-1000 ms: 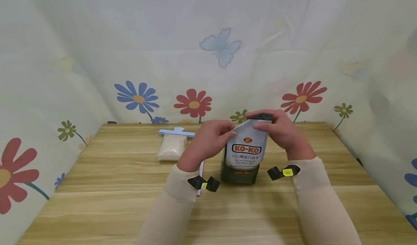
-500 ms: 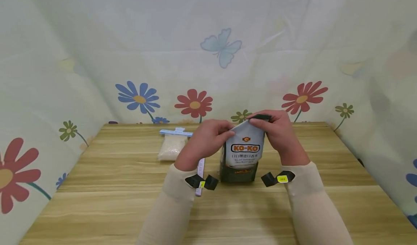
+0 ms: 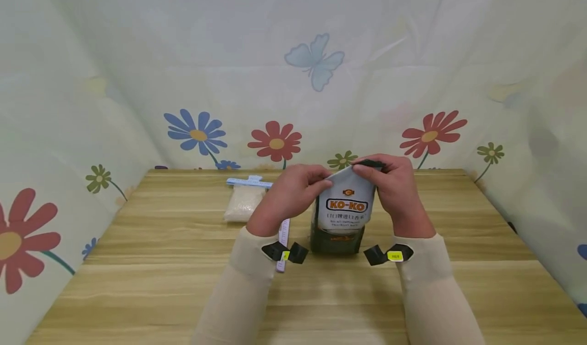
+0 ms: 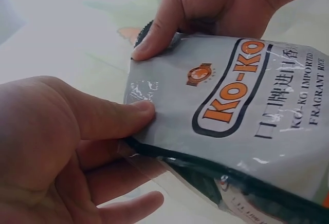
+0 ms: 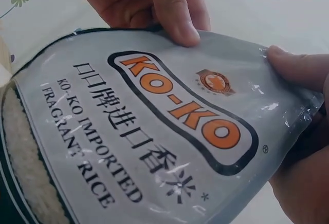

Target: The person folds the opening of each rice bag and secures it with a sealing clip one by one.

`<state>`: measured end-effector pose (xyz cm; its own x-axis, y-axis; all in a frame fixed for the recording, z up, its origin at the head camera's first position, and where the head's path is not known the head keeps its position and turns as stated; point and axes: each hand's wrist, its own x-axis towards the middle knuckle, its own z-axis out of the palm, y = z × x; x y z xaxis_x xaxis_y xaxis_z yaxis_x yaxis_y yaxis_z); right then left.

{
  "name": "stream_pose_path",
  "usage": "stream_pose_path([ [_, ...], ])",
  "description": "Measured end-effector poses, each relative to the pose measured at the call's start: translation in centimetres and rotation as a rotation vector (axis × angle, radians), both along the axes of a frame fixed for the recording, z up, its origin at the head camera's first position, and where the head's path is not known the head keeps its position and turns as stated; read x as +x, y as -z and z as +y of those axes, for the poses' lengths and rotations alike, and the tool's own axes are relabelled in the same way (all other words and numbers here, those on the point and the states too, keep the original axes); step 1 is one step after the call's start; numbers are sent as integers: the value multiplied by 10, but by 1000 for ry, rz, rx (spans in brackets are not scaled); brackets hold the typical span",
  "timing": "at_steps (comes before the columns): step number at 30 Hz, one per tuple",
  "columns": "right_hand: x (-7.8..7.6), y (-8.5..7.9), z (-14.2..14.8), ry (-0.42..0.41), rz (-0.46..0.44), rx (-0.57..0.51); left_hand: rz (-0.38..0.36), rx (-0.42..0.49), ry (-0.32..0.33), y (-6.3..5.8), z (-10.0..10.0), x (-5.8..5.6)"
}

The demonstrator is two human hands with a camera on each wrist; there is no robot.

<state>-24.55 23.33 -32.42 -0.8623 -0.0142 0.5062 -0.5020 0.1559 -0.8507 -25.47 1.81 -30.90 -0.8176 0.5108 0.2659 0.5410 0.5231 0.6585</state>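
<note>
In the head view we see the KO-KO rice bag [image 3: 341,221] standing on the wooden table [image 3: 137,284] right of centre, its top slanting between two hands. The left hand [image 3: 293,192] reaches up from the lower centre and pinches the bag's upper left corner, thumb in front; the right hand [image 3: 399,194], bent inward at the wrist, pinches the upper right corner beside a dark green edge [image 3: 373,163]. Left of centre we find a clear rice pouch [image 3: 243,204] under a light blue clip [image 3: 249,183], and a purple strip [image 3: 283,238] partly behind the left wrist. Against one second ago, the right hand and forearm have shifted toward the left of the frame and less dark green shows, while the left hand's pinch looks unchanged. In the left wrist view we see the left thumb flat on the bag's front at centre left, the lower fingers spread apart; the right thumb presses at the upper centre. In the right wrist view, the right thumb lies over the bag at the right edge and the left hand grips from the top centre.
</note>
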Motion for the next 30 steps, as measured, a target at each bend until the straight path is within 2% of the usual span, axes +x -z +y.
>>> stream_pose_path([
  [5, 0, -1, -1, 31, 5, -3, 5, 7, -4, -1, 0, -1],
  [9, -1, -1, 0, 29, 9, -12, -23, 17, 15, -2, -1, -1],
  [14, -1, 1, 1, 3, 13, -2, -61, 23, 70, 0, -6, -3],
  [22, -1, 2, 1, -6, 10, -4, -74, 24, 167, 5, -17, -11],
  [25, -1, 3, 1, -4, 12, -6, -84, 20, 163, 7, -23, -15],
  [30, -1, 4, 1, -3, 14, 0, -102, 9, 121, 10, -37, -21],
])
